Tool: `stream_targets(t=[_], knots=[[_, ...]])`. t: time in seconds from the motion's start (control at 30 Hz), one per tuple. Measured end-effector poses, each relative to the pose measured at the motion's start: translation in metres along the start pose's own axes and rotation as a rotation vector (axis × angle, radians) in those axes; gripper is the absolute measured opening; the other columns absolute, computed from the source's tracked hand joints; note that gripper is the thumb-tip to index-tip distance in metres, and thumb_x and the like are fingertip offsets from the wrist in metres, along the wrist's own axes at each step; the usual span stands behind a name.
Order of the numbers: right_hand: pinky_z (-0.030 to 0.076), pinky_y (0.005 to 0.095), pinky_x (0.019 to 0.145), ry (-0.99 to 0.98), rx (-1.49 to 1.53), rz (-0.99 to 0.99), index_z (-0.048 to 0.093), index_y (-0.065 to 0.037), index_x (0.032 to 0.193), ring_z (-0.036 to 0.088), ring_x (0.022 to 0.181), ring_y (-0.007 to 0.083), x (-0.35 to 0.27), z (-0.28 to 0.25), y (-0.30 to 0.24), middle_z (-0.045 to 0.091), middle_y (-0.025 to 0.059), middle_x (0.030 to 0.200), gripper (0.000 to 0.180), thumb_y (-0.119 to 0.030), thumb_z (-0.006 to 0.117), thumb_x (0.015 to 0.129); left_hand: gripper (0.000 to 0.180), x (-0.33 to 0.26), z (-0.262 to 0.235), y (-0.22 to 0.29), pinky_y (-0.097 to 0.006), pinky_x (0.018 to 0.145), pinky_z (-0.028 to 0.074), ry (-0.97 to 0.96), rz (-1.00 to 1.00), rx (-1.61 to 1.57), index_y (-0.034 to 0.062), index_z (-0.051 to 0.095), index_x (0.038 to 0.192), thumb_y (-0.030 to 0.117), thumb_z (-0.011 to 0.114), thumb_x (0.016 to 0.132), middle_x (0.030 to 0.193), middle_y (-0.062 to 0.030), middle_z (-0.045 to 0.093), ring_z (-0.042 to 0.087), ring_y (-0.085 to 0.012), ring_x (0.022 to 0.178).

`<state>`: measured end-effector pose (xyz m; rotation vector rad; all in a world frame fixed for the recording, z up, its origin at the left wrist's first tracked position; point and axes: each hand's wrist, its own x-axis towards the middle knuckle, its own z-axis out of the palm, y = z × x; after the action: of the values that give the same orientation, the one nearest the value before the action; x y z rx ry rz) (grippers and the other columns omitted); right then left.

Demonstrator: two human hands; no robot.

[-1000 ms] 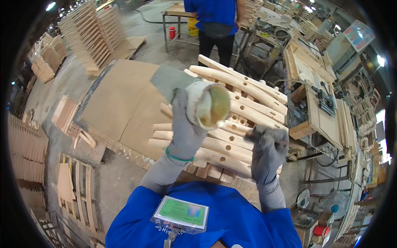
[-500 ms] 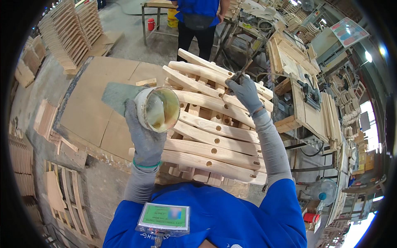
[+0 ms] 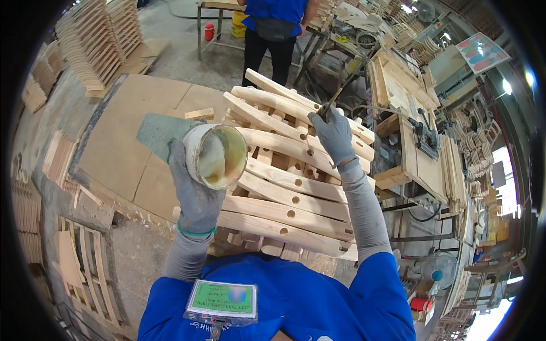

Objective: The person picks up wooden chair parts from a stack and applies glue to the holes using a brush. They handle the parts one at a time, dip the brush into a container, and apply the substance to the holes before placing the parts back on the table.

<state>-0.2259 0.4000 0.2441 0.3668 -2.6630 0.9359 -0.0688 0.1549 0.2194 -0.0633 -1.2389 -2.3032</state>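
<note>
My left hand (image 3: 194, 193), in a grey glove, holds a round pot (image 3: 216, 156) with pale glue inside, tilted toward me over the near left of the workpiece. My right hand (image 3: 333, 133), also gloved, is stretched forward and grips a thin brush (image 3: 330, 104) whose tip sits at the far slats. Under both hands lies a stack of curved wooden slats (image 3: 284, 196) with drilled holes and short cross pieces between them.
The slats rest on a brown board table (image 3: 122, 142). A person in blue (image 3: 276, 28) stands at the far side. Stacked wooden frames (image 3: 94, 40) sit far left, more frames (image 3: 85, 267) near left, and workbenches with tools (image 3: 418, 142) at right.
My right hand stayed stretched out over the far slats with the brush. The left hand carried the pot slightly right and nearer the slats; the view shifted a little.
</note>
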Motion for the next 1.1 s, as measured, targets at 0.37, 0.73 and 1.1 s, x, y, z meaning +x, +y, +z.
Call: stream_targets(t=[0.37, 0.73, 1.1], knots=[[0.048, 0.0297, 0.068, -0.001, 0.405, -0.001, 0.064, 0.0, 0.088, 0.062, 0.073, 0.0172, -0.032, -0.039, 0.002, 0.065, 0.0101, 0.077, 0.017, -0.015, 0.064, 0.083, 0.044, -0.008, 0.011, 0.016, -0.04, 0.104, 0.042, -0.206, -0.117, -0.403, 0.0057, 0.033, 0.136, 0.033, 0.031, 0.102, 0.136, -0.0107, 0.043, 0.045, -0.023, 0.123], [0.056, 0.0321, 0.07, -0.048, 1.104, -0.19, 0.059, 0.004, 0.091, 0.065, 0.083, 0.0204, -0.132, -0.111, -0.112, 0.065, 0.0152, 0.086, 0.016, 0.006, 0.068, 0.078, 0.052, -0.028, 0.044, 0.037, -0.038, 0.101, 0.043, -0.153, -0.389, -0.513, 0.0055, 0.046, 0.129, 0.045, 0.029, 0.1, 0.125, -0.0105, 0.054, 0.052, -0.024, 0.117], [0.054, 0.0297, 0.071, -0.002, 0.733, -0.299, 0.059, 0.002, 0.101, 0.066, 0.086, 0.0187, -0.197, -0.077, -0.132, 0.067, 0.0154, 0.097, 0.018, 0.002, 0.064, 0.084, 0.072, -0.043, 0.058, 0.041, -0.041, 0.107, 0.035, -0.074, -0.101, -0.278, 0.0082, 0.037, 0.138, 0.062, 0.03, 0.091, 0.132, -0.0132, 0.049, 0.047, -0.0275, 0.123]])
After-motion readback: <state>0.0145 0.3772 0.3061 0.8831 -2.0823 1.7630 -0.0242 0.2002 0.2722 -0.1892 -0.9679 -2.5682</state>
